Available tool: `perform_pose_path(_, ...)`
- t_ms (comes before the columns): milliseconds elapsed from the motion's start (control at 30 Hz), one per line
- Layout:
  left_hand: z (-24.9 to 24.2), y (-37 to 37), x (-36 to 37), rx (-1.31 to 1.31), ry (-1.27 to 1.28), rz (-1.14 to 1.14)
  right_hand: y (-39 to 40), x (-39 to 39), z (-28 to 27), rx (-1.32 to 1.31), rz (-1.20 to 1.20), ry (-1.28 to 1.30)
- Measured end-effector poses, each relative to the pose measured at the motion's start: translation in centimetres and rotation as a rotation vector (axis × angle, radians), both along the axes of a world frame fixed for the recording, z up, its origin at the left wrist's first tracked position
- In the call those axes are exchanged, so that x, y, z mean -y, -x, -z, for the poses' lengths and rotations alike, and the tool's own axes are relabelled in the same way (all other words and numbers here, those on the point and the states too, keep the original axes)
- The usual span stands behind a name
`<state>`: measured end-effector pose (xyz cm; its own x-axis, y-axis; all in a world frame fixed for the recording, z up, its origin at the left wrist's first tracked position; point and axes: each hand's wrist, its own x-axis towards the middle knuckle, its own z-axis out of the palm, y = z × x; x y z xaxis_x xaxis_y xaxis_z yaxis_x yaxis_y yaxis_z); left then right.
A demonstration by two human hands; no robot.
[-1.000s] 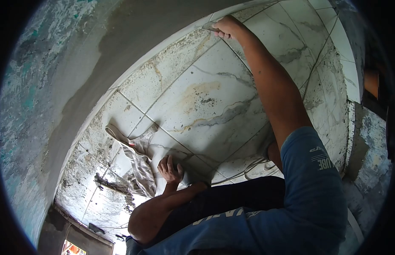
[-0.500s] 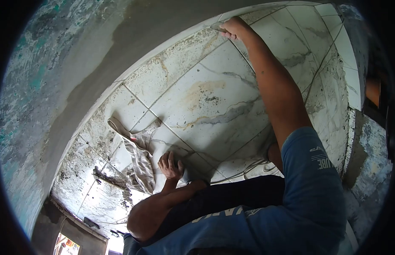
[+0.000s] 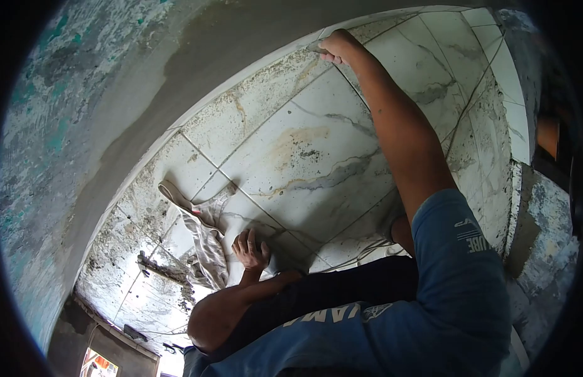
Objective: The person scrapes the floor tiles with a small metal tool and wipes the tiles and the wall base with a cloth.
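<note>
My right hand (image 3: 338,47) reaches out to the top of the view, its fingers closed on a small grey flat tool (image 3: 315,46) at the seam where the tiled floor (image 3: 316,151) meets the wall. Much of the tool is hidden by the fingers. Low in the middle, my left hand (image 3: 250,250) rests on the tiles with its fingers spread and holds nothing. Just left of it lies a crumpled whitish cloth (image 3: 206,229).
The grey plastered wall (image 3: 134,107) curves along the left and top. Dirt and a small dark-ended bar (image 3: 159,266) lie at lower left. A cord (image 3: 470,100) crosses the right tiles. An opening (image 3: 100,363) shows at bottom left.
My right hand has shifted slightly left and down along the wall's edge with the tool. My left hand stays in nearly the same place.
</note>
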<state>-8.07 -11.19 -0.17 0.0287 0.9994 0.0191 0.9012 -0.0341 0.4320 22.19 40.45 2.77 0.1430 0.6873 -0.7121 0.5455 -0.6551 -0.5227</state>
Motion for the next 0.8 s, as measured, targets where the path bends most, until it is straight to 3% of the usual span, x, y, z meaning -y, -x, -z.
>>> perform_pose_path(100, -0.5, -0.1, -0.2, 0.007, 0.032, -0.002, -0.6, 0.2, 0.0, -0.060, 0.033, 0.037)
perform_pose_path(233, 0.1, -0.2, -0.2, 0.017, -0.030, -0.012, -1.2, 0.3, 0.4, 0.000, -0.152, -0.095)
perform_pose_path(367, -0.3, 0.2, 0.6, 0.017, 0.023, -0.009, -1.5, 0.9, 1.1, -0.100, -0.104, -0.118)
perform_pose_path(467, -0.3, 0.2, 0.4, 0.017, 0.020, -0.001, -1.1, -0.4, 0.5, -0.021, -0.082, 0.041)
perform_pose_path(567, 0.1, 0.2, 0.2, 0.008, -0.015, -0.002, -0.5, 0.3, -0.5, 0.087, -0.137, -0.077)
perform_pose_path(600, 0.1, 0.1, 0.1, -0.006, -0.021, -0.005, -0.8, 0.5, -0.7, -0.037, -0.073, -0.113)
perform_pose_path(800, -0.1, 0.1, 0.3, 0.020, 0.022, -0.004, -2.3, 1.1, -2.7, -0.082, -0.076, -0.047)
